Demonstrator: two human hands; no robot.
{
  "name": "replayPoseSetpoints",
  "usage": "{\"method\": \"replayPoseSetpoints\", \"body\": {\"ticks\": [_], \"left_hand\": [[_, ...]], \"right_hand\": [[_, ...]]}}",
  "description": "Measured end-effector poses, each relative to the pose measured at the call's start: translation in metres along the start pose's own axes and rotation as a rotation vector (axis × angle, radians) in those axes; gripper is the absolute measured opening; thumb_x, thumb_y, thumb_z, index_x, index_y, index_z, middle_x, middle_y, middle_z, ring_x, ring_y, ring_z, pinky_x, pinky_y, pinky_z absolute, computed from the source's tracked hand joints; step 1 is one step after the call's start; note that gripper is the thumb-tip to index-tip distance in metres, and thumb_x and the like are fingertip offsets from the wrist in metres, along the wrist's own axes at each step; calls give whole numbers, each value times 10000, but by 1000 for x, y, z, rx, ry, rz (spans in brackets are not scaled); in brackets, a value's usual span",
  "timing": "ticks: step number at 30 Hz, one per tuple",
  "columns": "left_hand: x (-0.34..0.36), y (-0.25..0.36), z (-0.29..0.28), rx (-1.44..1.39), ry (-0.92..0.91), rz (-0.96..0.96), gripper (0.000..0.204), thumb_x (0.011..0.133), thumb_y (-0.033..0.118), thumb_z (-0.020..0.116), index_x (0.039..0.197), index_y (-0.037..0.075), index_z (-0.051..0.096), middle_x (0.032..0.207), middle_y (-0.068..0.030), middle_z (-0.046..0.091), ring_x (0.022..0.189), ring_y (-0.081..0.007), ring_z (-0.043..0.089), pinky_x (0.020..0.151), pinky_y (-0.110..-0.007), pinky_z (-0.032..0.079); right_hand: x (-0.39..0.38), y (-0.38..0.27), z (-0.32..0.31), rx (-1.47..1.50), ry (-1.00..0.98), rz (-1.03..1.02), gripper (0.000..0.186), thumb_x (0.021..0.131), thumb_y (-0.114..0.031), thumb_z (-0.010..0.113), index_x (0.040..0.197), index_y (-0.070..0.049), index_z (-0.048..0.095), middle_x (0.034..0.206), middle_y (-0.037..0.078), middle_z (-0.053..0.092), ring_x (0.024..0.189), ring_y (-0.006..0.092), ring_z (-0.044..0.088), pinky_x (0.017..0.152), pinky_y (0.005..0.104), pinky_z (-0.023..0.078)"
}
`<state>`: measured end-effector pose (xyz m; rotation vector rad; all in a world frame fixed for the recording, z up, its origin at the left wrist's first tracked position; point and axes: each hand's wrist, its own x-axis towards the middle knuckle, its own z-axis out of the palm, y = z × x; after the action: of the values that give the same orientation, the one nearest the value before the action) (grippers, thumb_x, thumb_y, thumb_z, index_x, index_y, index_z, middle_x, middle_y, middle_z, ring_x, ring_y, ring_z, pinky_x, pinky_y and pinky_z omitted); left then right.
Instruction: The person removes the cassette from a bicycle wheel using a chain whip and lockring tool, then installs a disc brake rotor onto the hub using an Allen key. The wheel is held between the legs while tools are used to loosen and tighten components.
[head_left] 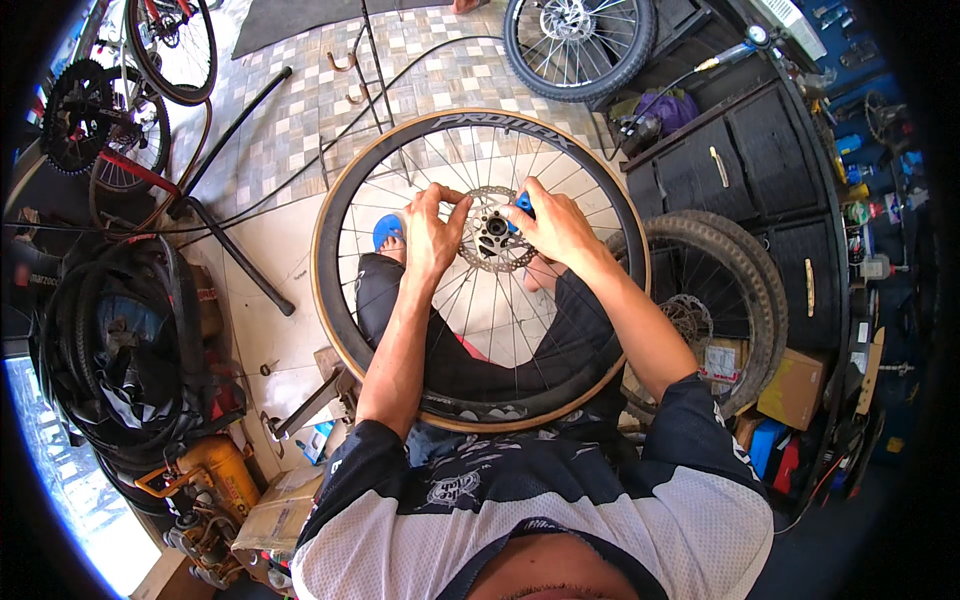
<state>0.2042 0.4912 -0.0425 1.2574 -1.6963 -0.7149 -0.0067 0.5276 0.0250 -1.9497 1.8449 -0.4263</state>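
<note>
Gripping a small blue tool [524,203] at the hub [494,228], the right hand [556,228] works closest to the axle, while the left hand [432,232] pinches the brake disc [478,252] from the opposite side. Both meet at the centre of the tan-walled bicycle wheel [345,180], lying flat across the person's lap.

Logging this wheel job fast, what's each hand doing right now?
Left hand: fingers pinched on the rim of the brake disc at the wheel hub.
Right hand: closed on a small blue tool at the hub.
</note>
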Motion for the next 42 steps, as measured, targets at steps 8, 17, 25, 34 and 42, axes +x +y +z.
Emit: {"method": "replayPoseSetpoints", "body": {"ticks": [8,17,25,34,42], "left_hand": [[5,-6,-10,-2,38,66,199,875,176,839,872,15,723,942,-118,740,950,-304,691,903,-441,511],[9,-7,-12,-87,31,5,371,994,321,741,812,-2,749,895,-159,729,907,-322,684,885,-441,504],[11,-9,-11,-3,64,71,372,998,327,730,819,2,744,861,-156,726,862,-337,685,844,-440,513],[9,-5,-2,48,6,92,300,984,274,731,829,17,738,848,-145,737,878,-343,686,847,-447,511],[9,-12,1,57,22,155,199,935,163,760,819,8,714,844,-141,730,832,-347,683,821,-452,515]], "right_hand": [[-1,-35,-5,-144,-73,71,460,1031,-406,641,1115,36,548,795,277,713,782,476,725,735,566,564],[1,-28,-11,-244,-89,180,512,1006,-439,662,1114,55,583,823,280,728,841,468,736,775,575,558],[-4,-48,-7,-156,-93,320,438,1021,-391,633,1185,4,537,954,283,745,947,478,732,839,604,543],[-12,-36,13,-44,110,283,374,989,-404,654,1098,-54,578,765,245,723,727,473,726,679,573,567],[18,22,0,5,61,-382,338,839,-401,814,785,-109,653,641,110,673,586,347,686,536,453,515]]}}
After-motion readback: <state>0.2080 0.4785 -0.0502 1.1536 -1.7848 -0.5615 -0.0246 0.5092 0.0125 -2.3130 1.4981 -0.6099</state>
